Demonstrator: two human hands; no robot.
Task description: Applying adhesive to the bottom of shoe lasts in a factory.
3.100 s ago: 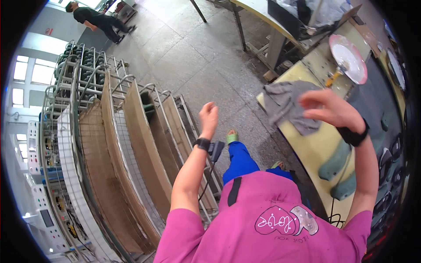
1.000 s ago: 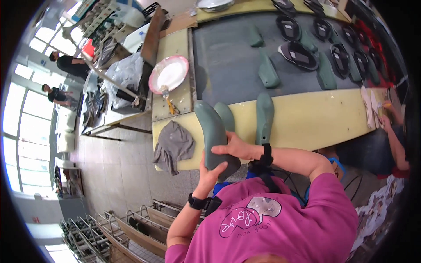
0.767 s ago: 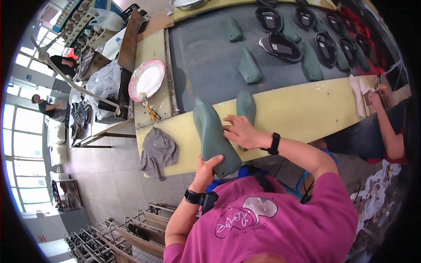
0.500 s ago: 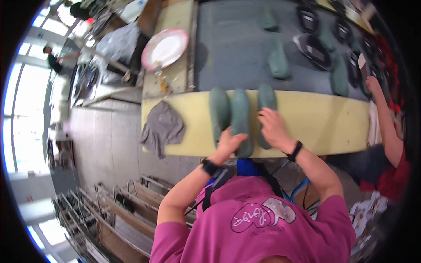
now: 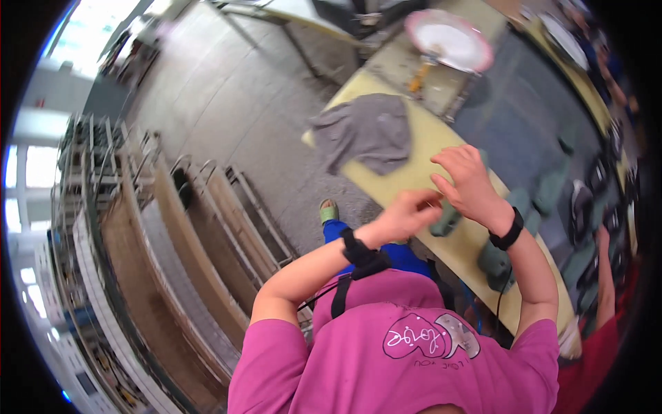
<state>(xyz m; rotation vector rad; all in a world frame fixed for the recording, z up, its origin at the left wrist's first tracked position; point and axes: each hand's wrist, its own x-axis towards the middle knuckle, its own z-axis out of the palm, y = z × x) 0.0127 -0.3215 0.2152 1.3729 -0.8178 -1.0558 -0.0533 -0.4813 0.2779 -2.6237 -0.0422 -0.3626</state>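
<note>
Loosely, the fingers of the right hand (image 5: 469,183) curve downward, half spread, with a gap between them and the thumb and nothing visible in it. The left hand (image 5: 408,215) has its fingers bent further, their tips close to the right thumb; whether they press on anything I cannot tell. Under and between the hands lies a green shoe last (image 5: 447,221) on the cream table edge (image 5: 417,174); the right hand covers its middle, so contact there is unclear. Two more lasts sit farther along: one (image 5: 495,265) just beside the right forearm, partly behind it, and another (image 5: 522,202) beyond the wrist. A crumpled grey cloth (image 5: 369,131) takes up the table's end, near the fingers of both hands, its edge hanging over the side. Past it stands a pink-rimmed white dish (image 5: 452,41) with a yellow-handled brush (image 5: 422,74) at its rim. Beyond the table edge runs a dark grey surface (image 5: 510,114), crowded at its right with blurred lasts and dark shoes (image 5: 581,210). A co-worker's arm (image 5: 605,276) reaches in there. Well apart, on the left, a metal rack (image 5: 172,228) with brown panels fills the floor.
</note>
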